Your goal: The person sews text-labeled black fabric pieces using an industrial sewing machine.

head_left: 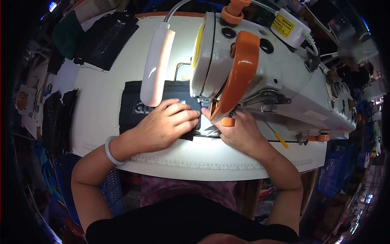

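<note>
A black fabric piece [131, 97] with pale lettering lies flat under the head of a sewing machine [280, 65]. My left hand [164, 124] rests palm down on the fabric, its fingers slightly bent and pointing at the needle area. To the right of the needle, my right hand [239, 130] has its thumb at the fabric's edge; the machine's orange lever [243, 65] hides part of its fingers. Whether those fingers pinch anything is hidden. Between the hands a whitish piece [206, 128] shows.
A lit white lamp [157, 67] hangs over the fabric. Black fabric pieces [107, 40] lie at the back left, and more dark strips [59, 122] at the left edge. A yellow-handled tool [280, 140] lies right of my right hand. A ruler strip [195, 164] runs along the front.
</note>
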Demonstrator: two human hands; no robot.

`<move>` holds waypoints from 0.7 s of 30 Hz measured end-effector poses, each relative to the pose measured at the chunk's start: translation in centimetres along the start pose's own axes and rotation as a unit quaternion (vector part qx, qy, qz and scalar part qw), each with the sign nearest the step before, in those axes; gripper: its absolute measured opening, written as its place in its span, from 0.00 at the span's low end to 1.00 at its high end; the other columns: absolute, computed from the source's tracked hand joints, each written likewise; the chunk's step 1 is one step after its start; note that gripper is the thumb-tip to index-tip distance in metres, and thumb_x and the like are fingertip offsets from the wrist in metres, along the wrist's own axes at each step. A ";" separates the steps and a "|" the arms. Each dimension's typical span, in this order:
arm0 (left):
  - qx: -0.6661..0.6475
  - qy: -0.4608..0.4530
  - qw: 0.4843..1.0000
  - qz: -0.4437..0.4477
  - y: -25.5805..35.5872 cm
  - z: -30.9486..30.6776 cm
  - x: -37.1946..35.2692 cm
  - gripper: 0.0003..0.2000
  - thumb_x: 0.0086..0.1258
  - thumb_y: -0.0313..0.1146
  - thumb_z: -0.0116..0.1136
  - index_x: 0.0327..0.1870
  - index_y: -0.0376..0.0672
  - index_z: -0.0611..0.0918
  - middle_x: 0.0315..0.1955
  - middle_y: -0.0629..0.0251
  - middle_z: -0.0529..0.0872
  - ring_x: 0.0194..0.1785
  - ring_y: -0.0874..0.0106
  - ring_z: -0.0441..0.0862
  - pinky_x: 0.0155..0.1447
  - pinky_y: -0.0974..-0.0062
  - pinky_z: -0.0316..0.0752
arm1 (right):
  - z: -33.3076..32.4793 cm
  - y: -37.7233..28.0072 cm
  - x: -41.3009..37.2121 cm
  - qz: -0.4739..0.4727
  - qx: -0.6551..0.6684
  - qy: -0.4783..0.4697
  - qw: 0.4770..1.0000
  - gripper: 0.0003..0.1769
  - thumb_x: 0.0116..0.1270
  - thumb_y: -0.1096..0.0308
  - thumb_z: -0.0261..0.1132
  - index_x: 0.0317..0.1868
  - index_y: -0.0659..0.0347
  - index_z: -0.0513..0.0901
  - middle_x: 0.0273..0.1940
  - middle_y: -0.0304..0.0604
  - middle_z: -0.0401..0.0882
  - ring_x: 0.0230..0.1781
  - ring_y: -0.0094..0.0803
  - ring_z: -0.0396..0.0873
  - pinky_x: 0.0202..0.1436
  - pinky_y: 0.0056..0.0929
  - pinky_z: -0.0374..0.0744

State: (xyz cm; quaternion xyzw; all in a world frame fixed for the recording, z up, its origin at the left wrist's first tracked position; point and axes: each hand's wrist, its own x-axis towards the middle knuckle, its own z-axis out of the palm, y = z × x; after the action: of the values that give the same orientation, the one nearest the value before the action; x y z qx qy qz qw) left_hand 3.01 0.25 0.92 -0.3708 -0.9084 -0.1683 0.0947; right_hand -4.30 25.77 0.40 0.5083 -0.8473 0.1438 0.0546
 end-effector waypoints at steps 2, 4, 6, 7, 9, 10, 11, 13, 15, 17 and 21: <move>-0.003 -0.003 1.000 -0.009 -0.3 0.0 0.2 0.13 0.70 0.29 0.57 0.53 0.41 0.85 0.58 0.64 0.83 0.63 0.65 0.78 0.73 0.59 0.67 | 0.0 0.0 -0.3 0.010 0.010 -0.022 1.000 0.34 0.54 0.79 0.66 0.64 0.46 0.85 0.47 0.43 0.86 0.41 0.39 0.86 0.44 0.37 0.86; -0.003 -0.003 1.000 -0.015 -0.6 -0.1 0.3 0.13 0.70 0.29 0.57 0.53 0.41 0.84 0.58 0.64 0.83 0.63 0.65 0.78 0.73 0.58 0.67 | 0.0 -0.2 -0.6 0.013 0.014 -0.033 0.999 0.34 0.54 0.80 0.65 0.63 0.46 0.85 0.48 0.42 0.86 0.41 0.39 0.86 0.44 0.37 0.86; -0.042 -0.018 0.999 -0.027 -0.7 -0.3 0.2 0.13 0.70 0.29 0.58 0.53 0.40 0.84 0.58 0.64 0.83 0.62 0.65 0.79 0.73 0.58 0.67 | 0.1 -0.8 -0.8 -0.019 0.045 -0.018 0.999 0.32 0.54 0.79 0.66 0.62 0.48 0.86 0.47 0.42 0.86 0.41 0.39 0.86 0.45 0.37 0.86; -0.061 -0.024 0.997 -0.034 -0.9 -0.5 0.3 0.13 0.70 0.28 0.59 0.53 0.40 0.84 0.58 0.64 0.83 0.62 0.65 0.80 0.73 0.57 0.67 | 0.1 -0.8 -0.7 -0.035 0.060 -0.011 0.998 0.31 0.55 0.79 0.66 0.62 0.49 0.86 0.47 0.43 0.86 0.41 0.39 0.86 0.45 0.37 0.86; -0.076 -0.022 0.996 -0.037 -1.4 -0.7 0.5 0.13 0.69 0.28 0.59 0.53 0.40 0.85 0.56 0.64 0.84 0.61 0.65 0.80 0.72 0.57 0.68 | 0.3 -0.5 -0.3 -0.049 0.052 0.007 0.997 0.31 0.54 0.79 0.67 0.61 0.50 0.86 0.47 0.43 0.86 0.41 0.39 0.86 0.46 0.37 0.85; -0.092 -0.023 0.995 -0.038 -1.7 -0.7 0.6 0.12 0.69 0.28 0.60 0.52 0.39 0.85 0.54 0.63 0.84 0.60 0.64 0.81 0.72 0.56 0.69 | 0.4 -0.3 -0.1 -0.060 0.046 0.026 0.997 0.30 0.54 0.79 0.68 0.61 0.51 0.86 0.47 0.43 0.86 0.41 0.39 0.86 0.47 0.36 0.85; -0.108 -0.025 0.993 -0.039 -1.9 -0.7 0.6 0.12 0.68 0.28 0.61 0.51 0.39 0.86 0.53 0.63 0.85 0.59 0.64 0.82 0.71 0.56 0.70 | 0.5 -0.2 0.0 -0.071 0.041 0.045 0.996 0.30 0.54 0.78 0.69 0.60 0.52 0.86 0.46 0.44 0.87 0.41 0.40 0.86 0.48 0.36 0.85; -0.101 -0.008 0.994 -0.039 -2.2 -0.5 0.7 0.12 0.67 0.28 0.62 0.50 0.39 0.86 0.50 0.63 0.85 0.58 0.64 0.82 0.70 0.55 0.71 | 0.5 0.1 0.3 -0.064 0.053 0.046 0.996 0.29 0.54 0.79 0.70 0.60 0.52 0.86 0.45 0.44 0.87 0.41 0.40 0.86 0.49 0.36 0.85; -0.091 0.011 0.995 -0.033 -2.6 -0.5 0.8 0.11 0.66 0.28 0.63 0.49 0.38 0.87 0.46 0.63 0.86 0.56 0.63 0.83 0.69 0.54 0.72 | 0.5 0.3 0.5 -0.041 0.076 0.054 0.995 0.29 0.55 0.79 0.71 0.60 0.54 0.86 0.44 0.46 0.87 0.41 0.41 0.86 0.52 0.37 0.84; -0.061 0.046 0.997 -0.023 -2.8 -0.6 1.2 0.11 0.65 0.28 0.64 0.47 0.38 0.88 0.44 0.63 0.86 0.56 0.63 0.83 0.68 0.55 0.74 | 0.6 0.6 0.3 -0.002 0.110 0.047 0.993 0.27 0.55 0.79 0.72 0.58 0.55 0.86 0.44 0.47 0.86 0.42 0.42 0.86 0.52 0.38 0.84; -0.030 0.089 0.995 -0.019 -3.3 -0.7 2.0 0.10 0.63 0.27 0.66 0.45 0.39 0.88 0.42 0.64 0.85 0.53 0.64 0.83 0.64 0.59 0.75 | 0.4 1.0 0.0 0.070 0.168 0.041 0.982 0.23 0.55 0.78 0.73 0.54 0.59 0.86 0.44 0.49 0.85 0.44 0.44 0.86 0.53 0.41 0.83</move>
State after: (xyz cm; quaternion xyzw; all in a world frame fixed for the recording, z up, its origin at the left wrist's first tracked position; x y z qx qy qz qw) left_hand -0.68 -0.96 1.35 -0.3398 -0.8977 -0.2297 0.1610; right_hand -5.17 26.09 -0.21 0.4436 -0.8416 0.3082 -0.0068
